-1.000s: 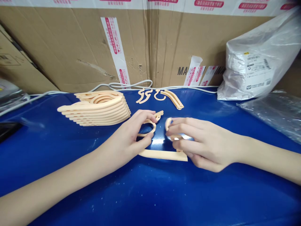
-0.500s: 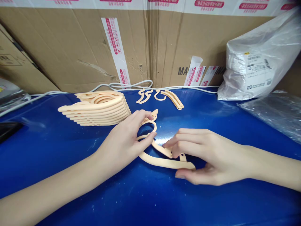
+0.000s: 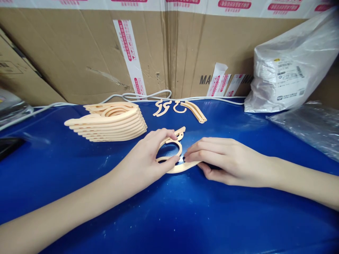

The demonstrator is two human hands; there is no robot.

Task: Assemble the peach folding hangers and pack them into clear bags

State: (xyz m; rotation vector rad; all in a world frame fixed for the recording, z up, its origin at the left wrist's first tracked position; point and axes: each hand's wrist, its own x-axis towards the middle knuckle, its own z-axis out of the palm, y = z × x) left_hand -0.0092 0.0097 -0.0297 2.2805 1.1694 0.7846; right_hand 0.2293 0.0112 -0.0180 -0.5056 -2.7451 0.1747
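A cream plastic folding hanger [image 3: 180, 168] lies low over the blue table, held between both hands. My left hand [image 3: 150, 155] is closed on its curved left side, thumb and fingers on either side of the round opening. At the other end, my right hand [image 3: 227, 160] pinches the long arm, and its fingers hide that tip. A short end piece with small holes sticks out past my left fingertips. Behind my left hand stands a neat stack of matching folded hangers [image 3: 116, 130].
Loose cream hook pieces [image 3: 164, 108] and curved arm pieces [image 3: 194, 112] lie at the back of the blue table [image 3: 169, 218]. A white cable [image 3: 148, 96] runs along the cardboard boxes [image 3: 87, 53]. A plastic-wrapped parcel [image 3: 280, 74] stands at the back right, near clear film [image 3: 312, 127].
My right hand has moved slightly up and left, swinging the hanger's long arm upward and closer to the other parts. My left hand keeps its grip, shifted slightly right.
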